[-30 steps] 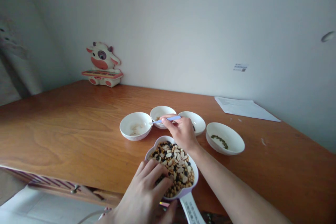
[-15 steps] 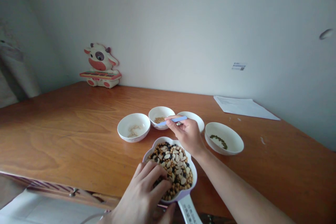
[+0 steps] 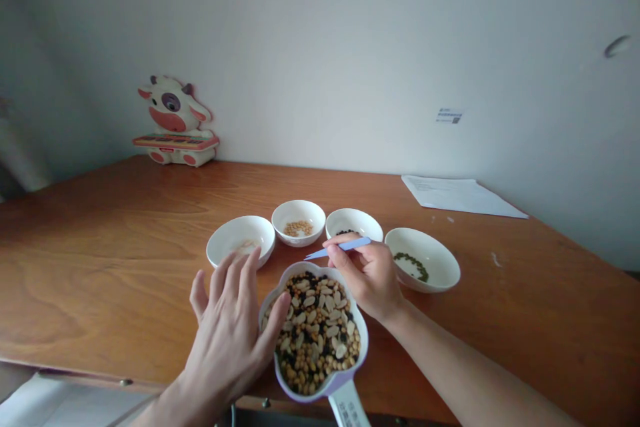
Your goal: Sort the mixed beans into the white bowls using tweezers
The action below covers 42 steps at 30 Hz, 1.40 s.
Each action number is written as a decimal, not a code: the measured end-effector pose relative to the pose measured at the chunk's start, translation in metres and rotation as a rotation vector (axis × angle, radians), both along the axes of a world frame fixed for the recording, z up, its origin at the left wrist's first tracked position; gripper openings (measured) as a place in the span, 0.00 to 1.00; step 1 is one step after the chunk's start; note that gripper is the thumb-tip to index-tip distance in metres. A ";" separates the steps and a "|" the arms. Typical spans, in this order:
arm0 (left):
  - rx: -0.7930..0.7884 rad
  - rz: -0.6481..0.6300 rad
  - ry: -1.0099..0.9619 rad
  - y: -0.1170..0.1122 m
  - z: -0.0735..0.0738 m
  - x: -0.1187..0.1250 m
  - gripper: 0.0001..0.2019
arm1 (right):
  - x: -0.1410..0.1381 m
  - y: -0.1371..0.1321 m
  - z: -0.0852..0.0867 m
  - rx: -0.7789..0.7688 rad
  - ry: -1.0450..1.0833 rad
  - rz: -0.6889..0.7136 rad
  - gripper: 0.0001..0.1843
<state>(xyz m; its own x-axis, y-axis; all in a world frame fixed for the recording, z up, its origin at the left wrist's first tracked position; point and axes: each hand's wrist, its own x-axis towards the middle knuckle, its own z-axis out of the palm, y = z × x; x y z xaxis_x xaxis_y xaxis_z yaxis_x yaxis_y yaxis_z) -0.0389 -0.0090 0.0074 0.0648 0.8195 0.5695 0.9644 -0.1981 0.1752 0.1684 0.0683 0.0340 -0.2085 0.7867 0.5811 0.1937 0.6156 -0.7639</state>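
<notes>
My right hand [image 3: 367, 277] pinches light-blue tweezers [image 3: 345, 246], whose tips point left over the far rim of a scoop. This white-and-lilac scoop [image 3: 364, 333] has a wavy rim and a printed handle, and it holds mixed peanuts, yellow beans and black beans. My left hand [image 3: 237, 320] hovers at the scoop's left side, fingers spread, nothing in its grasp. Behind stand a bowl with pale peanut pieces [image 3: 220, 240], a bowl of yellow beans [image 3: 280, 221], a bowl of black beans [image 3: 373, 223], partly behind my right hand, and a bowl of green beans [image 3: 450, 270].
A cow-shaped toy keyboard [image 3: 175, 123] stands at the back left of the wooden table [image 3: 100, 267]. White paper sheets [image 3: 460, 195] lie at the back right by the wall. The table's front edge runs below my hands.
My left hand has come up out of the scoop and moved left, its fingers now spread. The tweezers have drawn back from the yellow-bean bowl toward the scoop. The view has shifted slightly.
</notes>
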 end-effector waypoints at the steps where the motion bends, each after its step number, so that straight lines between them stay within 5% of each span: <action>1: -0.014 0.005 0.012 0.003 0.000 0.000 0.26 | 0.000 0.000 0.000 0.006 -0.003 0.001 0.10; 15: 0.011 -0.257 -0.066 -0.006 0.005 0.006 0.22 | 0.002 0.002 -0.001 0.016 -0.046 -0.016 0.12; 19: 0.101 -0.605 -0.065 -0.019 0.016 0.017 0.14 | 0.003 0.001 0.000 0.017 -0.072 -0.009 0.15; 23: 0.003 -0.904 0.133 -0.025 0.024 0.028 0.13 | 0.004 0.001 0.004 0.089 -0.194 0.022 0.14; 42: -0.070 -0.873 0.101 -0.017 0.021 0.030 0.12 | 0.004 0.007 0.000 0.296 -0.325 0.154 0.06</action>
